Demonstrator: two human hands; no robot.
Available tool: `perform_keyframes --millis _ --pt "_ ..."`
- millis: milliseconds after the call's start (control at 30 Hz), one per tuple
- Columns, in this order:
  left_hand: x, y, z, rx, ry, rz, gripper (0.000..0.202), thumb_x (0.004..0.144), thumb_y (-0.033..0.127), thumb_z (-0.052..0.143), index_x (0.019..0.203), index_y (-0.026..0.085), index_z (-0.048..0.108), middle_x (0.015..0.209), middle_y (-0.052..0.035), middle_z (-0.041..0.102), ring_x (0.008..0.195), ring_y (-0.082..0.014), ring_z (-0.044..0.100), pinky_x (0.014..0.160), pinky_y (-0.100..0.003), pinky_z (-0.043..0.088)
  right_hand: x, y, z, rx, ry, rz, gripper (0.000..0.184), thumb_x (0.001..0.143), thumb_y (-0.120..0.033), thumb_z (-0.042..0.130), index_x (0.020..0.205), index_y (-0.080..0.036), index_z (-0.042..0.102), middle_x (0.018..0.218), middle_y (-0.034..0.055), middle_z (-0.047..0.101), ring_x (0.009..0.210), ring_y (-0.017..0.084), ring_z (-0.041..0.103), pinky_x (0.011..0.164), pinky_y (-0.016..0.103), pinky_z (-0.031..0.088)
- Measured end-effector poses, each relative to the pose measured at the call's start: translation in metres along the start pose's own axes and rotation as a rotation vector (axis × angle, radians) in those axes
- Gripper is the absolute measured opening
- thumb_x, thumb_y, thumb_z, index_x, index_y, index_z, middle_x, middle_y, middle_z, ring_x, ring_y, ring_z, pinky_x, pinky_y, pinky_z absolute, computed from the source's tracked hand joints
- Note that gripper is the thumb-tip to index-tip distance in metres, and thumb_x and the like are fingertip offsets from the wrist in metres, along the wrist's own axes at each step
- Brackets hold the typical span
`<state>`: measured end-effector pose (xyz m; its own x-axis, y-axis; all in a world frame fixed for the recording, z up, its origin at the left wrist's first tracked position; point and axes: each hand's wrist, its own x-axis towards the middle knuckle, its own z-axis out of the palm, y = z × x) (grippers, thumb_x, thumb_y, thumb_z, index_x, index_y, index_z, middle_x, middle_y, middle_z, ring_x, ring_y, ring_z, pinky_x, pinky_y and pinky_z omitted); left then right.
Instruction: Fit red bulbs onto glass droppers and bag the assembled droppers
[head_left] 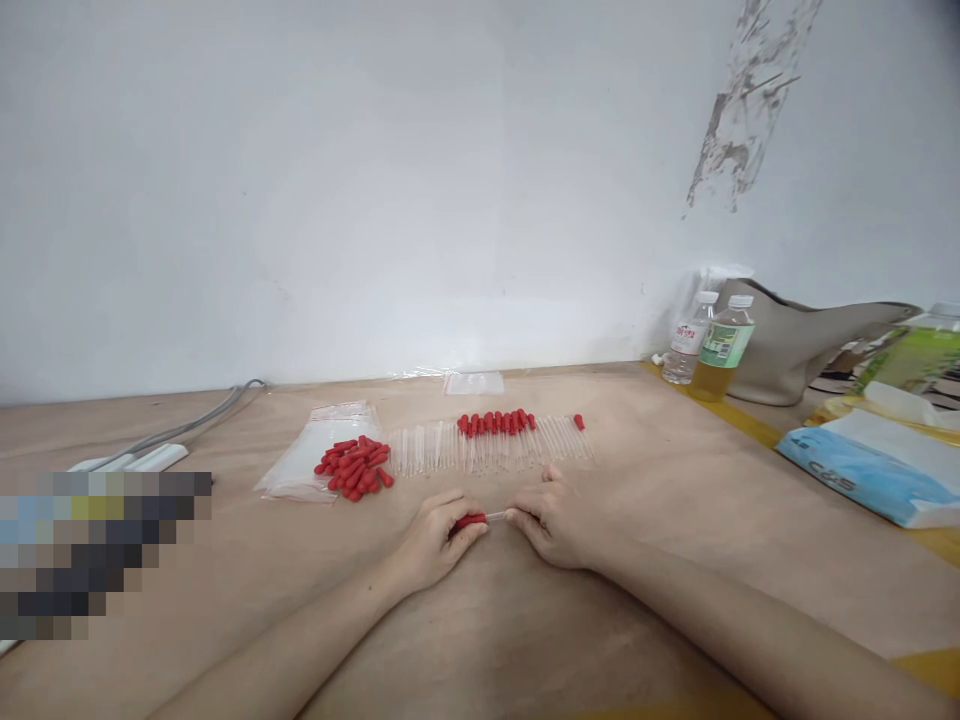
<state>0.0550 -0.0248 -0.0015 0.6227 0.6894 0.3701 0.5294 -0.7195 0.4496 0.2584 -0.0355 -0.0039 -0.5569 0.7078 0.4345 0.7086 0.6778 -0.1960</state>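
Note:
Between the thumb and fingers of my left hand is a red rubber dropper bulb. A thin clear glass tube runs from the bulb's end to my right hand, which pinches its other end. Just beyond my hands lies a row of clear glass tubes. Several in the row's middle carry red bulbs, and one at the right end has a single red bulb. Left of the row, a heap of loose red bulbs rests on clear plastic zip bags.
A small clear bag lies by the wall. At right stand two bottles, a grey bag-like container and a blue tissue pack. A grey cable and a white power strip are at left, near a pixelated patch.

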Motion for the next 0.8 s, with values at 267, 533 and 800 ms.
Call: perform_keyframes --millis 267,533,800 --pt "-0.001 -0.001 0.002 -0.009 0.010 0.059 0.022 0.085 0.026 0.040 0.081 0.015 0.059 0.074 -0.0031 0.054 0.068 -0.0129 0.050 0.063 -0.024 0.040 0.003 -0.006 0.004 0.097 -0.109 0.100 0.032 0.087 -0.026 0.031 0.067 -0.018 0.055 0.064 -0.0017 0.063 0.054 0.009 0.048 0.072 0.029 0.025" --pt "0.000 -0.005 -0.003 -0.015 0.022 0.082 0.020 0.085 0.028 0.042 0.089 0.019 0.059 0.081 -0.0033 0.057 0.073 -0.0139 0.054 0.067 -0.025 0.043 0.004 -0.014 -0.009 0.139 -0.150 0.072 0.030 0.087 -0.027 0.031 0.075 -0.019 0.058 0.073 0.0014 0.063 0.066 0.013 0.052 0.072 0.028 0.031" --pt "-0.005 -0.011 -0.008 0.016 0.098 -0.028 0.032 0.078 0.029 0.053 0.109 0.024 0.049 0.100 -0.0047 0.053 0.086 -0.0179 0.051 0.071 -0.030 0.043 0.025 0.041 -0.027 0.183 0.015 0.558 0.027 0.078 -0.028 0.043 0.061 -0.014 0.058 0.059 0.0017 0.058 0.058 0.011 0.051 0.054 0.019 0.033"
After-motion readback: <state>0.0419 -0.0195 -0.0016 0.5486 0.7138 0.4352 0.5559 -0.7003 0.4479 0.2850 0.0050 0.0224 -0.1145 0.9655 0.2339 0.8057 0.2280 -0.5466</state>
